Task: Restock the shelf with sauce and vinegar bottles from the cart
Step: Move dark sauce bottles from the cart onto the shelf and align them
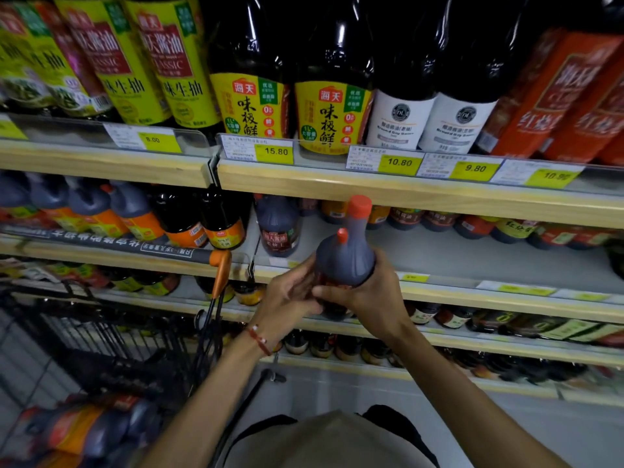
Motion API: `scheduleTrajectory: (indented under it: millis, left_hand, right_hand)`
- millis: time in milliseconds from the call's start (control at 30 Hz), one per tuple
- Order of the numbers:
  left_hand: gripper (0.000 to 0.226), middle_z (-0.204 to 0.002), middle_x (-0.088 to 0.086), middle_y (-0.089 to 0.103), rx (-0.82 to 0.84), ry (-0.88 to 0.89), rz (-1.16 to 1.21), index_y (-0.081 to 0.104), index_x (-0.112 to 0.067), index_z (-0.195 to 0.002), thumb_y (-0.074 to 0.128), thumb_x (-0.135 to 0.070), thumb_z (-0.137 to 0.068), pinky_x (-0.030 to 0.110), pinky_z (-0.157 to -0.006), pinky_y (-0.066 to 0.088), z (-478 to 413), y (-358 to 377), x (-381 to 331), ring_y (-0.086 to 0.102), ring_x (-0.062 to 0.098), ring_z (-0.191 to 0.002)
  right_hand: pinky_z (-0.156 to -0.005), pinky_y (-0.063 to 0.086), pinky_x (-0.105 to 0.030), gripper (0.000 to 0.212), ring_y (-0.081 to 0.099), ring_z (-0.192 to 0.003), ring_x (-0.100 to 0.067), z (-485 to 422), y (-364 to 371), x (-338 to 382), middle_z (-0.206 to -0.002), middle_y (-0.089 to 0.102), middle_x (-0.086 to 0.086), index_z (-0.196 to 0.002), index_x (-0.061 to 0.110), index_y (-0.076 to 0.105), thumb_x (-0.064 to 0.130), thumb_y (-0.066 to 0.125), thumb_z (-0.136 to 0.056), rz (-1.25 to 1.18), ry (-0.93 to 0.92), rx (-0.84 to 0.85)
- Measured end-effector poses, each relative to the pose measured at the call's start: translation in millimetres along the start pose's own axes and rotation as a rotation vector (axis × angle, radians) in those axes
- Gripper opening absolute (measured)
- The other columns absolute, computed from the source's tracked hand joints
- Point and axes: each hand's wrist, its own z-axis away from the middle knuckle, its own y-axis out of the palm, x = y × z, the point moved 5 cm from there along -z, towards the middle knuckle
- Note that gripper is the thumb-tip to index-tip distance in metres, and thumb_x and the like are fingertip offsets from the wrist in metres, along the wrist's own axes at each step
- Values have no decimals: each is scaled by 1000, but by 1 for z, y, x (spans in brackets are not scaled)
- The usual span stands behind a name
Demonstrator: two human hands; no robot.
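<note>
Dark soy sauce jug [344, 261] with orange cap, upright, gripped by left hand [287, 298] and right hand [369, 298], fingers [383, 268] curled round its body, grey shelf [472, 258] beyond, matching jug [278, 228] up-left, cart [101, 336] down-left

One view only, riding on the person's head, tilted forward and down. It faces the pale wood-edged store shelves [371, 187] almost square on and very near, and the wide lens bows their front edges. The dark plastic sauce bottle with an orange cap [344, 261] sits mid-frame, close in. The black wire cart [101, 332] fills the lower left corner.
</note>
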Motion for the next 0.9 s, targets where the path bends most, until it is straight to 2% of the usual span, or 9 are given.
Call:
scheduleTrajectory:
  millis: [100, 233, 367, 433, 567, 633, 700, 833, 900]
  left_hand:
    - [98, -140, -2, 63, 67, 10, -32, 36, -13, -154, 68, 31, -72, 20, -95, 50, 7, 11, -4, 57, 9, -130]
    - [82, -111, -14, 75, -74, 27, -113, 52, -19, -136, 85, 13, -68, 18, -87, 54, 1, 11, -9, 68, 7, -111]
    - [87, -129, -5, 66, -132, 174, -373, 57, -19, -136, 96, -19, -58, 17, -99, 48, -12, 6, -17, 62, 6, -120]
    - [86, -127, 0, 57, -187, 254, -548, 61, -15, -132, 97, -25, -56, 12, -100, 43, -24, 3, -18, 54, 3, -116]
    - [82, -130, 4, 59, -271, 334, -646, 58, -8, -136, 96, -12, -64, 19, -100, 47, -43, 6, -16, 57, 14, -118]
    - [77, -134, 2, 57, -316, 411, -710, 52, -4, -142, 87, -5, -73, 7, -102, 38, -54, 7, -16, 52, 8, -122]
    - [76, -137, 8, 56, -353, 425, -750, 46, -1, -146, 79, 3, -77, 2, -105, 31, -67, 5, -11, 50, 14, -127]
    - [79, -144, 18, 52, -392, 443, -810, 42, 2, -148, 76, 8, -77, 1, -107, 24, -91, -8, 4, 47, 27, -134]
    - [78, -143, 19, 52, -417, 488, -813, 44, 3, -145, 78, 8, -75, 8, -111, 27, -98, -15, 9, 48, 28, -134]
  right_hand:
    - [-87, 60, -27, 83, 69, -115, -14, -4, -9, 4, -127, 69, -2, -139, 11, 49, 21, 96, -70, -111, 54, 179]
    - [-89, 52, -17, 62, 64, -109, 4, -8, -22, 3, -125, 65, 1, -142, 0, 44, -12, 72, -88, -148, 45, 420]
    - [-105, 52, -26, 66, 61, -123, 1, -15, -24, -8, -136, 60, 1, -137, 13, 45, -13, 76, -84, -106, 4, 332]
    - [-107, 52, -29, 69, 58, -130, -5, -20, -23, -11, -139, 58, 5, -138, 16, 44, -10, 78, -84, -74, -60, 275]
    - [-105, 50, -22, 72, 56, -129, 3, -31, -21, -18, -136, 58, 20, -139, 18, 44, -8, 80, -83, -26, -175, 132]
    - [-104, 49, -19, 68, 56, -129, 1, -39, -18, -21, -136, 59, 11, -139, 12, 45, -9, 79, -84, -42, -211, 58]
    - [-104, 49, -20, 64, 57, -129, -2, -50, -13, -27, -135, 60, 3, -139, 6, 45, -11, 75, -86, -50, -238, 2]
    - [-101, 49, -16, 69, 56, -126, 7, -78, 2, -43, -134, 59, 12, -138, 22, 42, -15, 71, -87, -51, -261, -41]
    - [-101, 49, -17, 65, 57, -127, 1, -89, 12, -52, -135, 59, 8, -138, 19, 43, -11, 73, -88, -60, -275, -36]
